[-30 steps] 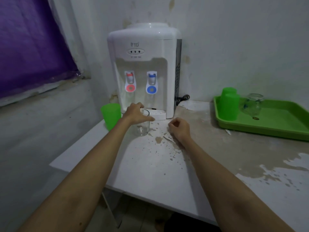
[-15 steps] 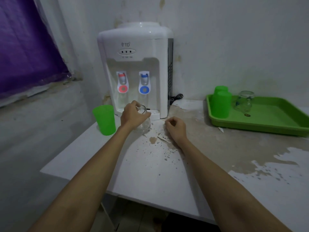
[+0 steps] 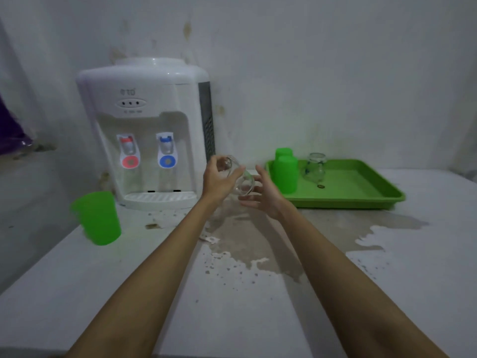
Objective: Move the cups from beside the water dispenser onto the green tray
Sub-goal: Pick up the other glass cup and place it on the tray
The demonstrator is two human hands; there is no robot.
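My left hand (image 3: pixel 219 178) grips a clear glass cup (image 3: pixel 242 183), held tilted in the air to the right of the white water dispenser (image 3: pixel 147 130). My right hand (image 3: pixel 265 193) is open, fingers spread, just right of the glass and close under it; I cannot tell if it touches. A green plastic cup (image 3: pixel 98 218) stands on the counter left of the dispenser. The green tray (image 3: pixel 361 200) lies to the right, holding two green cups (image 3: pixel 285 173) upside down and a clear glass (image 3: pixel 315 167).
The white counter (image 3: pixel 232 306) has peeled, stained patches in front of the dispenser and the tray. A wall runs behind everything. A purple curtain (image 3: pixel 10 135) hangs at the far left. The counter's left edge drops off beside the green cup.
My left hand lifted the glass off the counter and carried it right, toward the tray. My right hand rose from the counter and opened next to the glass. The view shifted right.
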